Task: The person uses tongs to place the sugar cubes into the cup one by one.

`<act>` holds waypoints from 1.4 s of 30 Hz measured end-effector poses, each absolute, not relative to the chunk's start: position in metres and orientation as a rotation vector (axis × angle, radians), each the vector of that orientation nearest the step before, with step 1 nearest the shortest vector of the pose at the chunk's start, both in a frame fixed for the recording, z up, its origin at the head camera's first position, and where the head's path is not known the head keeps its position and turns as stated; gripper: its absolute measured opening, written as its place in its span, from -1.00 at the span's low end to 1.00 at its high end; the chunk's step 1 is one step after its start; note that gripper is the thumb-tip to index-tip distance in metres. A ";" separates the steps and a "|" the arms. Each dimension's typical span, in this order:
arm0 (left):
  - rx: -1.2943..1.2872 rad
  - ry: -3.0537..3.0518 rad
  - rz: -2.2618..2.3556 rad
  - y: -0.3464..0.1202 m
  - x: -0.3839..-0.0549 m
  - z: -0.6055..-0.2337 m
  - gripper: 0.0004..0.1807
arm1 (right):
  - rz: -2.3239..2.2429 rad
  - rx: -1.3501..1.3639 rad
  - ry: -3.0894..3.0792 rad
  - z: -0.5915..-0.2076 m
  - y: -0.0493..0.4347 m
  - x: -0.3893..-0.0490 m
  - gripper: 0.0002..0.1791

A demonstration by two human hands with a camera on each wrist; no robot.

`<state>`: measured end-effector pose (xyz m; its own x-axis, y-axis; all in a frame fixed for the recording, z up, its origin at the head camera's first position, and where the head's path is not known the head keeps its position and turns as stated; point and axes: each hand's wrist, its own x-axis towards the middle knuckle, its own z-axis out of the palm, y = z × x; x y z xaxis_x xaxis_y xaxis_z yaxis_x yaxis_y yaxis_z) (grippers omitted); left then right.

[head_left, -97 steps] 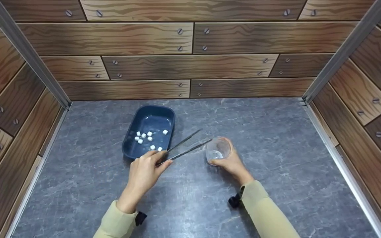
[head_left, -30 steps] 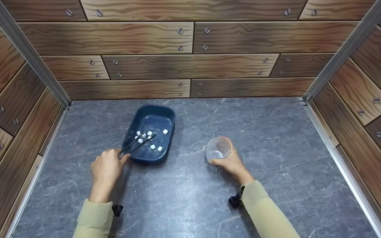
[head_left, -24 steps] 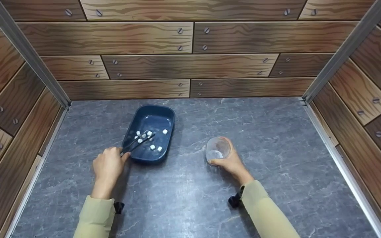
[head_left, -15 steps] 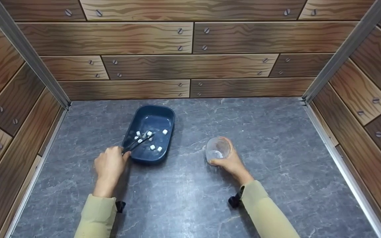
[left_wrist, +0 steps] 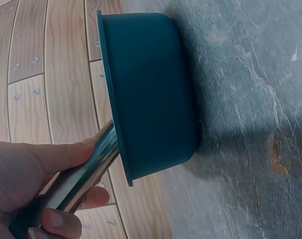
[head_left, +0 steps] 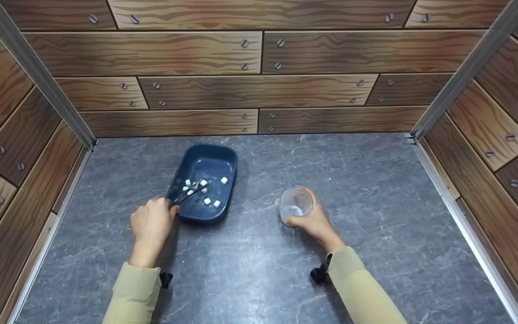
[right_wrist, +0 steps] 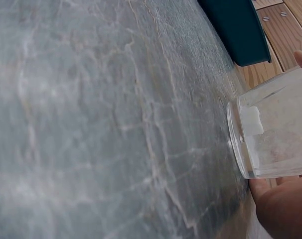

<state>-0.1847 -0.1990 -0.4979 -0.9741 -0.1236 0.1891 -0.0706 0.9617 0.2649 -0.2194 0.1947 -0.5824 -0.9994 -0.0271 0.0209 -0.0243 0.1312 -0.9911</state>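
Observation:
My left hand [head_left: 153,221] pinches metal tongs [head_left: 188,193], thumb on one side and fingers on the other. The tongs slant over the near left rim of a dark blue tray [head_left: 214,168], their tips down among several small white cubes [head_left: 224,180]; the arms stand close together around one cube. In the left wrist view, the tongs [left_wrist: 88,172] pass behind the tray's rim, so their tips are hidden. To the right, my right hand [head_left: 316,221] grips a clear plastic cup [head_left: 296,202] standing upright. A white cube [right_wrist: 251,120] shows at the cup's bottom in the right wrist view.
The grey marbled tabletop [head_left: 250,261] lies beneath everything, with a gap of bare surface between tray and cup. Wood-patterned walls [head_left: 259,90] enclose the back and both sides. A metal strip [head_left: 475,234] runs along the right edge.
The tongs have gone from beside the cup leftward into the tray. Over the last second the left hand has edged slightly forward and right, and the tong arms have drawn closer together. The right hand stays put.

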 end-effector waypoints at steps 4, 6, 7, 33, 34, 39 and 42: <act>0.131 -2.902 -0.375 -0.198 -0.185 -0.498 -0.72 | -2.077 -0.063 2.339 -0.574 0.193 -0.216 0.10; 0.121 -2.905 -0.366 -0.198 -0.186 -0.498 -0.72 | -2.077 -0.081 2.341 -0.566 0.192 -0.212 0.08; 0.119 -2.908 -0.360 -0.198 -0.186 -0.498 -0.72 | -2.074 -0.091 2.345 -0.561 0.191 -0.210 0.07; 0.107 -2.865 -0.344 -0.197 -0.188 -0.495 -0.71 | -2.055 -0.068 2.382 -0.581 0.194 -0.216 0.08; 0.101 -2.853 -0.344 -0.197 -0.187 -0.495 -0.72 | -2.052 -0.069 2.374 -0.577 0.193 -0.215 0.07; 0.071 -2.799 -0.350 -0.196 -0.184 -0.497 -0.73 | -2.054 -0.079 2.360 -0.572 0.193 -0.214 0.06; 0.048 -2.778 -0.361 -0.195 -0.182 -0.497 -0.75 | -2.062 -0.073 2.365 -0.581 0.195 -0.218 0.08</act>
<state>-0.1820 -0.1954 -0.4974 -0.9422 -0.0757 0.3265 0.0103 0.9672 0.2539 -0.2181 0.1950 -0.5811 -0.9989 -0.0370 0.0283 -0.0330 0.1354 -0.9902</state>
